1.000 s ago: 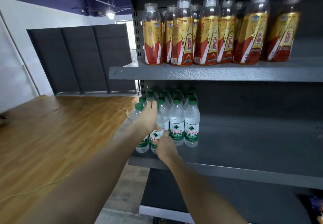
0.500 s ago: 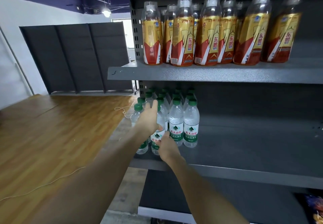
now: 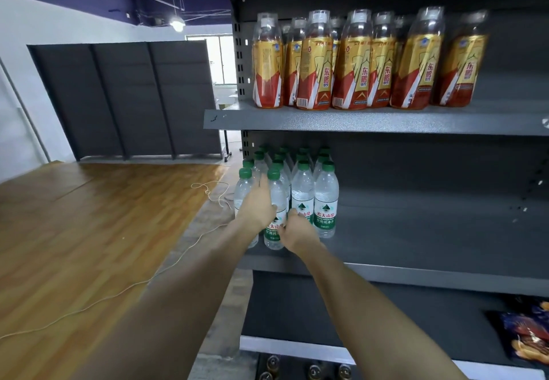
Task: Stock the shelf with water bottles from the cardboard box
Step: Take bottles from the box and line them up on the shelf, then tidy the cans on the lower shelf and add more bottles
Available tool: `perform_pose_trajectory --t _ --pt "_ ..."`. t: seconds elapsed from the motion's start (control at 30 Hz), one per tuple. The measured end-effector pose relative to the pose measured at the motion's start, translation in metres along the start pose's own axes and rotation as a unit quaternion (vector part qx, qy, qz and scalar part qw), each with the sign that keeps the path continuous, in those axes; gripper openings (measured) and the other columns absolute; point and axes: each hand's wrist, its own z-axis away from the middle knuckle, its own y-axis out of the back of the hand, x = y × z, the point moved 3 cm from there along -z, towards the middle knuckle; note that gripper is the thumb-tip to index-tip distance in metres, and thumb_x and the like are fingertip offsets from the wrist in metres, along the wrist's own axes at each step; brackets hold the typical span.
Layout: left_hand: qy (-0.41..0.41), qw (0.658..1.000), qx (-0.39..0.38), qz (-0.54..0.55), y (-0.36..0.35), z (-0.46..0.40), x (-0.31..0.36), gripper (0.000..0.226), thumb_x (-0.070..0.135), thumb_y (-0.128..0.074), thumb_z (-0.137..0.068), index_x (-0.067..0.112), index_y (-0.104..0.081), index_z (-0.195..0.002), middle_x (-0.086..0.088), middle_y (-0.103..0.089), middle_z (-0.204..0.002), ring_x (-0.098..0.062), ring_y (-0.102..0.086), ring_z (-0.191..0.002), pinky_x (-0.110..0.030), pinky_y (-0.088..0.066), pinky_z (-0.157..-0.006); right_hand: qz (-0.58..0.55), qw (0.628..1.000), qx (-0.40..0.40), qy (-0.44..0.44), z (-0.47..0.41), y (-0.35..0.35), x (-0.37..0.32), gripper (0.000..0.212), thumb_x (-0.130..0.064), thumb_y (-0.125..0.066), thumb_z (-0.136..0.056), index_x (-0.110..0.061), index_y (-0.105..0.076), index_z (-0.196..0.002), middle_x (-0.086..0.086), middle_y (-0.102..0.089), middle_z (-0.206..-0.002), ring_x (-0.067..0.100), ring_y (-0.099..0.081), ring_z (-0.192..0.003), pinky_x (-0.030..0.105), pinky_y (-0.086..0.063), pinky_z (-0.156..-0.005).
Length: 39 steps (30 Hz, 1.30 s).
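农夫山泉 on water bottles [image 3: 326,201]; 东鹏 on gold-red bottles [image 3: 353,65]

red-gold drink bottles [image 3: 353,65], white cord [image 3: 190,249], snack packet [image 3: 525,335]
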Motion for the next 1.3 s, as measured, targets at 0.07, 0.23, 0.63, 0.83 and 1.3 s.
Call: perform_pose_trajectory --t 0.07,0.23,0.63,0.83,1.3 --pt "-0.013 1.0 -0.001 0.006 -0.001 0.01 -0.01 0.079 0.01 -0.061 -0.089 0.012 -0.013 -0.152 -0.019 -0.047 -0.135 -0.036 -0.06 -0.105 -0.042 -0.05 -0.089 -0.005 1.0 0.007 0.001 0.007 0.002 0.003 0.034 -0.022 -0.05 -0.097 -0.005 -0.045 -0.126 0.016 -0.054 -0.126 0.034 -0.056 -0.112 0.044 -0.049 -0.093" --pt "-0.029 0.999 -0.031 -0.027 -0.014 0.039 -0.034 0.029 0.016 -0.054 -0.089 0.01 -0.05 -0.117 -0.014 -0.061 -0.108 -0.034 -0.06 -0.099 -0.046 -0.051 -0.083 0.004 1.0 0.009 0.001 0.033 0.0 0.01 0.025 -0.02 -0.052 -0.094 -0.007 -0.053 -0.115 0.016 -0.059 -0.119 0.034 -0.058 -0.107 0.039 -0.049 -0.089" --pt "-0.081 0.977 -0.178 -0.08 -0.1 0.104 -0.036 0.026 0.03 -0.059 -0.089 0.017 -0.054 -0.111 -0.009 -0.063 -0.115 -0.032 -0.06 -0.105 -0.041 -0.052 -0.084 -0.028 0.994 -0.018 -0.105 0.125 -0.031 0.073 0.014 -0.022 -0.053 -0.093 -0.014 -0.059 -0.102 0.015 -0.064 -0.111 0.034 -0.06 -0.103 0.034 -0.048 -0.086" --pt "-0.076 0.958 -0.258 -0.1 -0.147 0.144 -0.02 0.033 0.033 -0.057 -0.093 0.016 -0.052 -0.121 -0.01 -0.061 -0.12 -0.032 -0.059 -0.106 -0.04 -0.051 -0.086 -0.028 0.986 -0.068 -0.149 0.166 -0.049 0.125 0.009 -0.022 -0.055 -0.094 -0.017 -0.05 -0.099 0.01 -0.059 -0.106 0.03 -0.057 -0.099 0.031 -0.043 -0.082" --pt "-0.035 0.921 -0.365 -0.13 -0.29 0.234 0.096 0.023 0.032 -0.051 -0.096 0.017 -0.055 -0.113 -0.01 -0.062 -0.117 -0.031 -0.057 -0.103 -0.041 -0.05 -0.083 -0.05 0.959 -0.175 -0.215 0.256 -0.067 0.313 0.035 -0.028 -0.053 -0.097 -0.01 -0.054 -0.127 0.017 -0.061 -0.126 0.037 -0.058 -0.115 0.038 -0.048 -0.094"
